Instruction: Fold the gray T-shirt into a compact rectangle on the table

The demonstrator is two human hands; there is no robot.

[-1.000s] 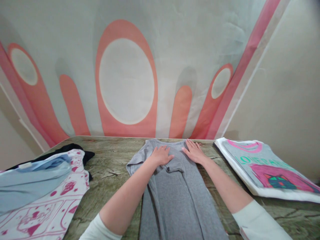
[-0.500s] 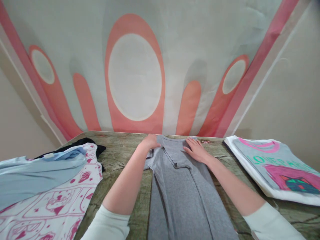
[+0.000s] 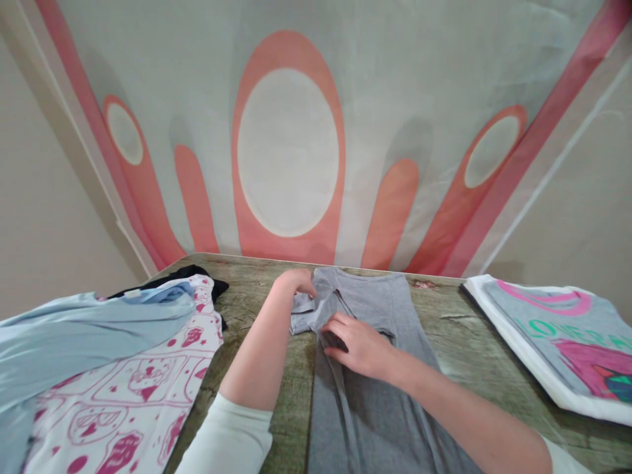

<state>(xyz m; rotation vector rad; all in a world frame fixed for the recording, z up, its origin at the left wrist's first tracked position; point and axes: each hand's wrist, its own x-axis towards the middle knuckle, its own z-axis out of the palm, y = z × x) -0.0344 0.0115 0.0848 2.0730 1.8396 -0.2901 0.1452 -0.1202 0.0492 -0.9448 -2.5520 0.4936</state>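
Observation:
A grey T-shirt (image 3: 375, 408) lies lengthwise on the wood-patterned table, its neckline toward the far edge and a short sleeve folded out on the left. At its far left shoulder is my left hand (image 3: 295, 282), fingers curled and closed at the fabric's edge; the fingertips are partly hidden. My right hand (image 3: 359, 345) is over the upper left part of the shirt, near the base of that sleeve. Its fingers are bent, with a gap between thumb and forefinger. A diagonal fold runs across the shirt's upper part.
On the left of the table (image 3: 261, 299) lie a light blue garment (image 3: 99, 336), a white garment with magenta prints (image 3: 143, 382) and a black one (image 3: 192, 271). A folded stack with a grey printed shirt (image 3: 543, 322) sits at right. A patterned backdrop (image 3: 355, 99) rises behind.
My right hand has left the shirt's far right shoulder and come nearer and leftward, over the left sleeve's base. My left hand stays at the left shoulder. The view has shifted slightly left.

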